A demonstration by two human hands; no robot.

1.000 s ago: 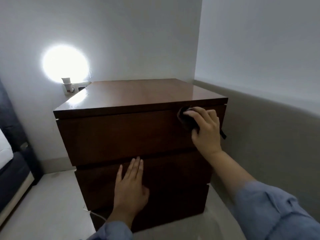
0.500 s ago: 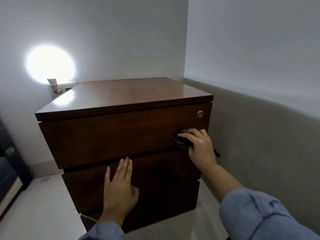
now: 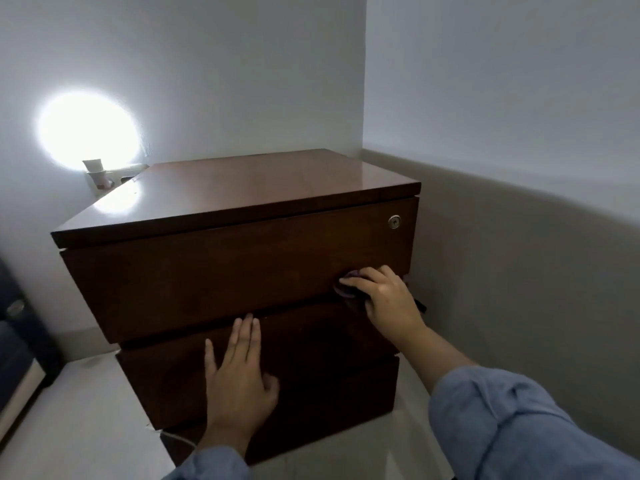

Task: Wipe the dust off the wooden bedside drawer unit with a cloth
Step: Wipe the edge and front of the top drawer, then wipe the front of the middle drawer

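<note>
Far left edge: dark bed frame [image 3: 14, 327], partly cut off. Bright round light patch [image 3: 88, 128] on the back wall, small white plug-in lamp [image 3: 97, 174] under it, just beside the unit's back left corner. Wooden drawer unit [image 3: 214, 271] stands in the room corner on a pale floor [image 3: 79, 420], glossy top [image 3: 263, 181] bare, three drawer fronts stacked. Thin white cable [image 3: 176, 438] shows at the unit's lower left base. Left hand [image 3: 239, 379] lies flat on the middle drawer front, fingers spread a little, thumb out to the right, holding nothing. Round metal lock [image 3: 394, 221] sits at the top drawer's upper right. Right hand [image 3: 384, 296] presses a dark cloth [image 3: 346, 289] against the lower right part of the top drawer front, fingers curled over it; the cloth looks purplish, hard to tell in the shadow. A dark strip pokes out right of the wrist, probably a cloth end. Blue sleeve [image 3: 519, 420] covers the right forearm at lower right.
</note>
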